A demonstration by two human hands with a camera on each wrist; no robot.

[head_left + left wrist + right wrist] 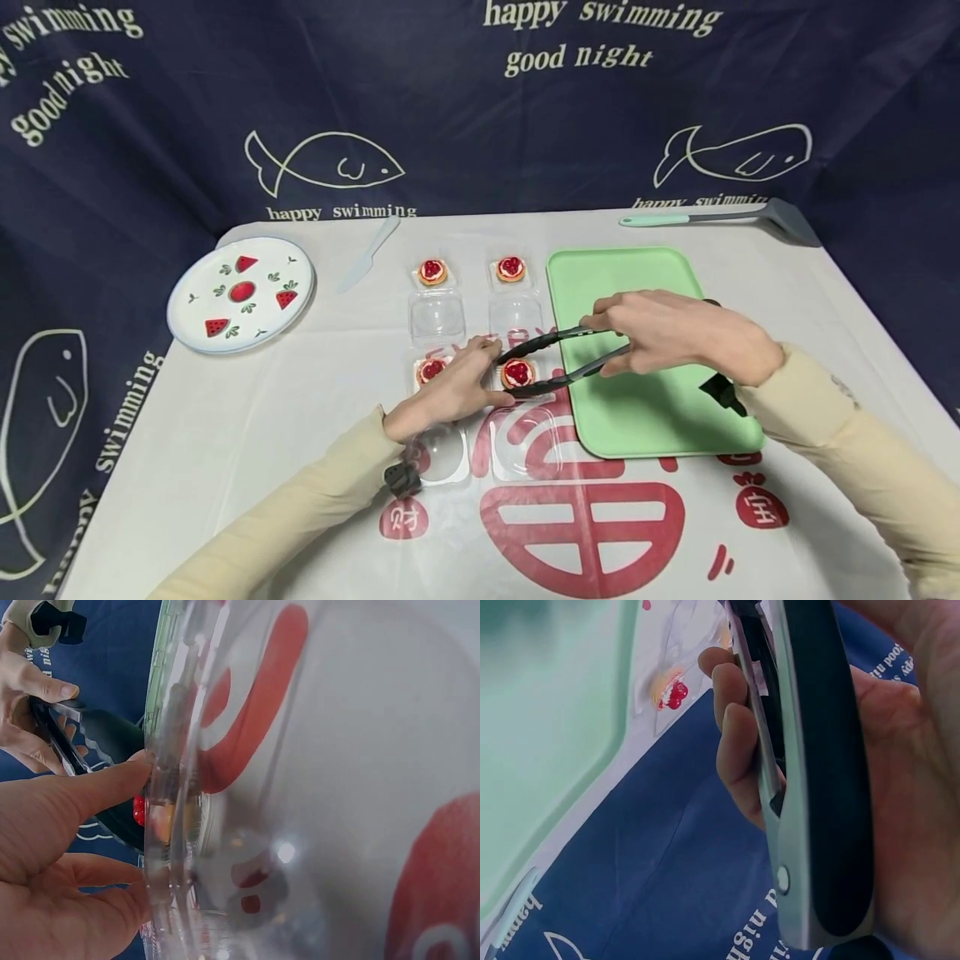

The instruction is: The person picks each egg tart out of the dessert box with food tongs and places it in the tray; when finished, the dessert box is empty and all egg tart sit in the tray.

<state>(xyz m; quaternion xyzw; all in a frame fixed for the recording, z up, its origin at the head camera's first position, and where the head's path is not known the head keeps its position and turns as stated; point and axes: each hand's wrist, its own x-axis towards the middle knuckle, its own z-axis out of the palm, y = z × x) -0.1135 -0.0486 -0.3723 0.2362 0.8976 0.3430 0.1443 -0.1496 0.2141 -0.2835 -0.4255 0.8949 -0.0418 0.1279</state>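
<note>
My right hand [660, 333] grips a pair of tongs [829, 765] by its handles. The tongs' black tips reach left over the green tray's edge and stand on either side of a small tart [517, 374] with red berries, which sits in a clear plastic box [525, 446] with its lid folded open toward me. With thumb and fingers my left hand [459, 387] holds this box at its left side. Partly hidden under that hand, a second tart [430, 371] sits in another open clear box. Whether the tong tips touch the tart, I cannot tell.
Farther back, two more tarts, one left [432, 272] and one right [511, 268], sit in open clear boxes. The green tray [630, 275] lies right. A watermelon-patterned plate [262, 321] and a pale blue knife [369, 254] are left; a spatula [690, 219] lies along the back edge.
</note>
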